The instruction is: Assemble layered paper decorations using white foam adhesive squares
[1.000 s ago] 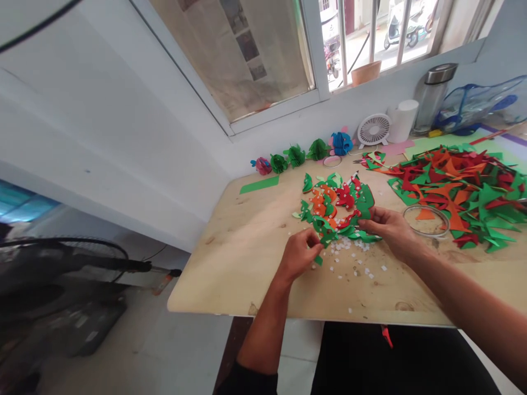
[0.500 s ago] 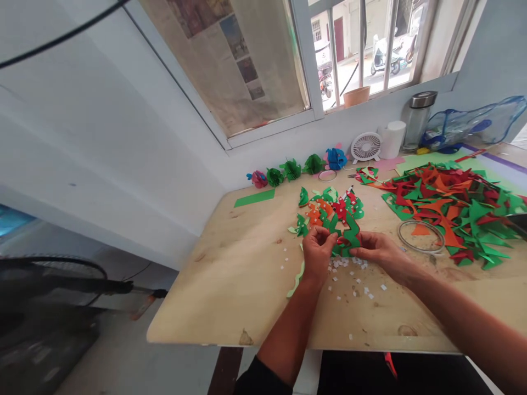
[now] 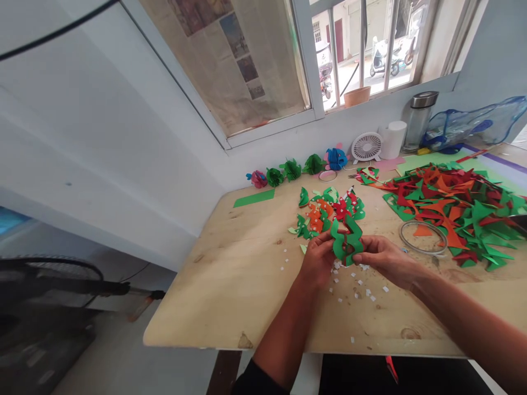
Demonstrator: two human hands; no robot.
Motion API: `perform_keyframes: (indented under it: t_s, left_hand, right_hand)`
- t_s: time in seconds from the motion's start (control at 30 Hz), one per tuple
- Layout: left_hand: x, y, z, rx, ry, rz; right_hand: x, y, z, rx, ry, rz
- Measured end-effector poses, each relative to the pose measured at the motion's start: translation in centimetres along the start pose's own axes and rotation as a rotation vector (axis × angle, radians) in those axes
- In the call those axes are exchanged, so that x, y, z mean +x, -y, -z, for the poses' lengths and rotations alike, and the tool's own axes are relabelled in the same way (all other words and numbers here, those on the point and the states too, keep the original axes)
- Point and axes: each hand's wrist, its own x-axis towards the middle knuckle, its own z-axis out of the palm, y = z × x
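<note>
Between my two hands is a green paper cutout (image 3: 353, 240) with wavy edges and gaps down its middle. My left hand (image 3: 320, 257) grips its left side, the fingers partly hidden behind the paper. On its right edge, my right hand (image 3: 377, 256) pinches it between thumb and fingers. Just beyond lie orange cut paper pieces (image 3: 316, 215) and red cut paper pieces (image 3: 341, 208) dotted with small white squares, among green ones. Small white paper squares (image 3: 368, 293) are scattered on the wooden table below my hands.
A big heap of red, orange and green paper scraps (image 3: 457, 203) covers the right side, with a wire ring (image 3: 423, 238) before it. Along the wall stand folded green paper balls (image 3: 292, 169), a blue paper fish (image 3: 336, 158), a small white fan (image 3: 366, 147) and a glass bottle (image 3: 418, 123).
The green cutout has been raised and turned, so more of its front shows. My left hand has shifted slightly, its fingers now more behind the paper.
</note>
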Motion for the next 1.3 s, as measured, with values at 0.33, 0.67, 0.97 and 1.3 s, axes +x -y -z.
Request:
perform_keyframes:
  t_s: [0.33, 0.67, 0.97, 1.3]
  left_hand:
    - [-0.2, 0.0, 0.3, -0.018, 0.032, -0.007]
    - [-1.3, -3.1, 0.6, 0.116, -0.07, -0.088]
    - [-0.9, -1.8, -2.4, 0.291, -0.121, -0.126]
    - [-0.8, -1.1, -1.6, 0.217, -0.189, -0.161]
  right_hand:
    - [0.0, 0.1, 0.2, -0.012, 0.043, -0.004]
    - [0.1, 0.6, 0.6, -0.072, -0.068, 0.012]
    - [0.2, 0.7, 0.0, -0.045, -0.052, 0.021]
    - [0.5, 0.4, 0.3, -0.16, -0.052, 0.036]
